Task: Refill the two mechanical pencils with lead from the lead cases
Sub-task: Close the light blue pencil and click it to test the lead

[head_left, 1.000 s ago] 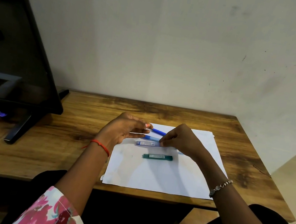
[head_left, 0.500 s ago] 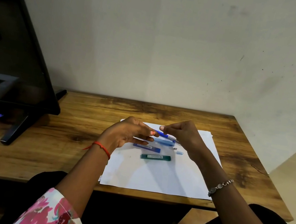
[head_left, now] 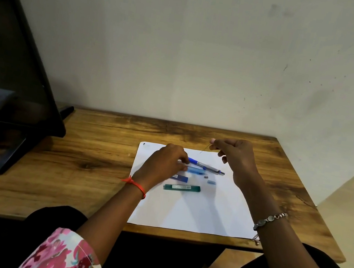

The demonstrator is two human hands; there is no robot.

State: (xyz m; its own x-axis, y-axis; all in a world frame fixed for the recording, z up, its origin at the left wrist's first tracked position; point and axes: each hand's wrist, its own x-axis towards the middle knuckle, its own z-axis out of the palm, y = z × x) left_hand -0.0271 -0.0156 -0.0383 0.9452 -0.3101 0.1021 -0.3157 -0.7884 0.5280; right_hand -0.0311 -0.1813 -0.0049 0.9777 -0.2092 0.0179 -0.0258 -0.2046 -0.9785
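In the head view, the right hand [head_left: 235, 160] has lifted away from the pencils, where it was working half a second ago. It now sits right of centre in the frame, above the far edge of the sheet of paper [head_left: 194, 210]. Its thumb and forefinger are closed in a narrow pinch on a thin lead [head_left: 204, 149], which slants down and to the left from the fingertips [head_left: 212, 141].

The left hand [head_left: 163, 165] stays low at centre frame. Its fingers curl over the left ends of the blue and silver pencil [head_left: 207, 167] and the pale blue pencil [head_left: 196, 171]. Both pencils lie on the paper, and the pictures do not show which one the hand grips, or whether it grips either.

Just right of the pale blue pencil lie a small grey piece [head_left: 205, 177] and a pale blue cap [head_left: 210, 182]. These are probably parts taken off a pencil.

The blue lead case [head_left: 180, 177] and the green lead case [head_left: 182, 187] lie below the pencils, toward the lower edge of the frame, on the same sheet on the wooden desk [head_left: 98, 156].

With a lead now free in the fingers, the refill looks to be at the feeding stage. The lead probably has to be lined up with an open pencil end, and it looks thin enough to snap if pressed sideways.
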